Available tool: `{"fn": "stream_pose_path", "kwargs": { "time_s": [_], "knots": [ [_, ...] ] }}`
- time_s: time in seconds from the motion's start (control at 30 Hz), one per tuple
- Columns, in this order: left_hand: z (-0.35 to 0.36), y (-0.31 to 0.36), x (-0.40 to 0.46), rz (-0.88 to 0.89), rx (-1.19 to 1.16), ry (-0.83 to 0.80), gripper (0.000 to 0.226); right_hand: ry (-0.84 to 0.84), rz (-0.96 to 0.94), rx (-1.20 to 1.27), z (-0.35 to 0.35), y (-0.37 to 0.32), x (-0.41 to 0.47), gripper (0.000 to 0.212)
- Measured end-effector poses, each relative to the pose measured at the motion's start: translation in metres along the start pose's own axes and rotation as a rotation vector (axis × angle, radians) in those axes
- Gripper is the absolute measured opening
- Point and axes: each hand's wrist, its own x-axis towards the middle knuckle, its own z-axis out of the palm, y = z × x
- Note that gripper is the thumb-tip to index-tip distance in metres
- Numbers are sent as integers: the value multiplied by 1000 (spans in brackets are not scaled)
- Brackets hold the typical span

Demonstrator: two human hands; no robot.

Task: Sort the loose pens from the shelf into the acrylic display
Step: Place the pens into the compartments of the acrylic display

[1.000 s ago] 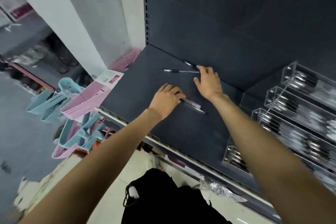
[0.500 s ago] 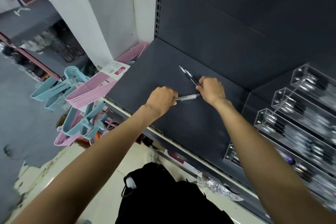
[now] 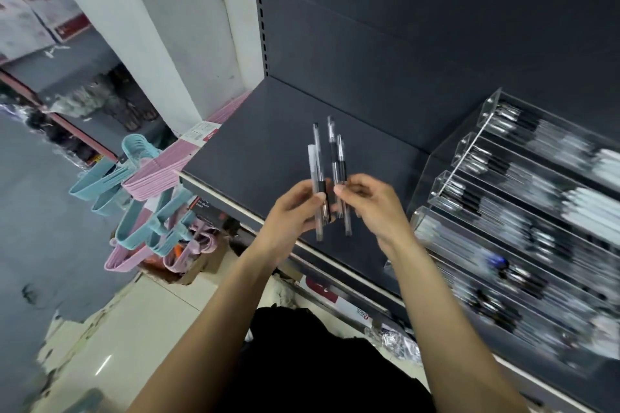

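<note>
Both hands hold clear pens upright above the shelf (image 3: 268, 151): left hand (image 3: 295, 208) grips two (image 3: 317, 178), right hand (image 3: 372, 208) pinches two more (image 3: 339, 164), likely bunching them for the acrylic display (image 3: 446, 164) beside the right hand.

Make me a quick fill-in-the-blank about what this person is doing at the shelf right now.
1. Both hands, the left hand and the right hand, hold ____.
2. The acrylic display stands to the person's ____.
3. The hangers beside the shelf are pink and ____.

Missing words: pens; right; blue
</note>
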Motion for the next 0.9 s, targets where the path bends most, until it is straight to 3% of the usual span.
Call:
{"fn": "stream_pose_path", "kwargs": {
  "time_s": [0.23,0.43,0.73,0.9],
  "knots": [
    [23,-17,-20,58,45,63,34,-39,-21,-142,-2,0,-10,9],
    [25,-26,-37,24,-79,92,33,-15,-113,-251,0,-7,1,8],
    [16,-30,-39,-100,-274,42,23,-358,-2,-267,11,-11,17,18],
    [14,-32,-35,-74,-241,68,21,-386,-40,-350,10,-20,29,19]
  ]
}}
